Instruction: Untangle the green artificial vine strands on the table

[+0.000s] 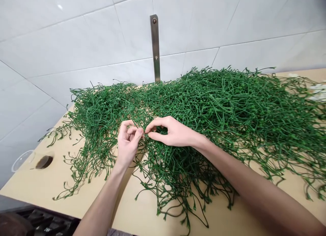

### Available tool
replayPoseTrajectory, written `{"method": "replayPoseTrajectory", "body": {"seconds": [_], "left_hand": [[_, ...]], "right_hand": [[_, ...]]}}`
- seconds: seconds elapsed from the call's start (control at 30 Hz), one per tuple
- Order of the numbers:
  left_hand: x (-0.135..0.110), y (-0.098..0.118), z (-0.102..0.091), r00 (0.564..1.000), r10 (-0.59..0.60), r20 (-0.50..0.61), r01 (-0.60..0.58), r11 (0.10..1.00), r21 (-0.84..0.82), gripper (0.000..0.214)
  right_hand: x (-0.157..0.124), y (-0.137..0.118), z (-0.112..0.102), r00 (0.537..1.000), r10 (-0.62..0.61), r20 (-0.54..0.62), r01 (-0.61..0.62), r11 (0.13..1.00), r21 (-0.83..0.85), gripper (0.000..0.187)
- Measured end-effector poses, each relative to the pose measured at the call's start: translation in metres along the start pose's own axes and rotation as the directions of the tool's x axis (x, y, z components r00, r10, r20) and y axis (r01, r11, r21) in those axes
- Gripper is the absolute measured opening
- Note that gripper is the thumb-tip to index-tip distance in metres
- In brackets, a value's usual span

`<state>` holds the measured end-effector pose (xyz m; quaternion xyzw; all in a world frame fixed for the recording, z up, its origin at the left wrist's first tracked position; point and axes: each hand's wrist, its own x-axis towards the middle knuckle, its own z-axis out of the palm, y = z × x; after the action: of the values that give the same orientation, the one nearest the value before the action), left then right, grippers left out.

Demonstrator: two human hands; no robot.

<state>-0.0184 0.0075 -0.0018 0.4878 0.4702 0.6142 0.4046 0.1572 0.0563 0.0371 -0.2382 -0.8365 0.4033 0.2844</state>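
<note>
A wide, tangled pile of thin green artificial stems (219, 100) with small forked tips spreads over the table. My left hand (129, 137) is over the middle of the pile, fingers curled and thumb pressed to the index finger on a thin green stem. Coming in from the right, my right hand (171, 131) pinches thumb and index finger at the same spot, almost touching the left fingertips. The small part between the fingertips is mostly hidden. Loose stems hang below and around both hands.
The beige tabletop (142, 209) meets a white tiled wall (76, 42) with a metal bracket (155, 46). At the left lies a clear plastic cup (24, 160) with dark liquid (44, 162). White pieces (318, 92) lie at the far right. Dark objects (43, 220) are below the table's left edge.
</note>
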Motion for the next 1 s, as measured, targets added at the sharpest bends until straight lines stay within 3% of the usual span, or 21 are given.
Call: {"method": "replayPoseTrajectory", "body": {"seconds": [0.27, 0.47, 0.57, 0.73, 0.9, 1.0], "left_hand": [[-0.0014, 0.0023, 0.0006, 1.000, -0.007, 0.024, 0.004, 0.994, 0.106, 0.030], [-0.0008, -0.0005, -0.0041, 0.979, -0.132, 0.158, 0.134, 0.991, 0.001, 0.025], [-0.0009, 0.0007, -0.0039, 0.983, -0.124, 0.138, 0.118, 0.992, 0.050, 0.022], [-0.0007, 0.0015, -0.0043, 0.992, -0.056, 0.111, 0.047, 0.995, 0.085, 0.024], [0.0012, -0.0042, -0.0057, 0.980, -0.122, 0.155, 0.109, 0.990, 0.090, 0.029], [0.0016, -0.0067, -0.0044, 0.982, -0.118, 0.149, 0.098, 0.986, 0.134, 0.024]], "right_hand": [[0.0010, 0.0015, 0.0002, 0.999, -0.013, 0.034, 0.012, 1.000, 0.027, 0.010], [0.0022, 0.0054, 0.0021, 0.999, -0.029, -0.044, 0.026, 0.997, -0.071, 0.010], [0.0021, 0.0059, 0.0029, 0.995, -0.026, -0.095, 0.018, 0.997, -0.076, 0.011], [0.0018, 0.0041, 0.0024, 0.989, 0.075, -0.125, -0.070, 0.997, 0.045, 0.016], [0.0012, 0.0026, 0.0018, 0.986, 0.164, -0.043, -0.151, 0.965, 0.213, 0.022], [0.0000, 0.0032, 0.0006, 0.986, 0.169, 0.004, -0.166, 0.963, 0.214, 0.021]]}}
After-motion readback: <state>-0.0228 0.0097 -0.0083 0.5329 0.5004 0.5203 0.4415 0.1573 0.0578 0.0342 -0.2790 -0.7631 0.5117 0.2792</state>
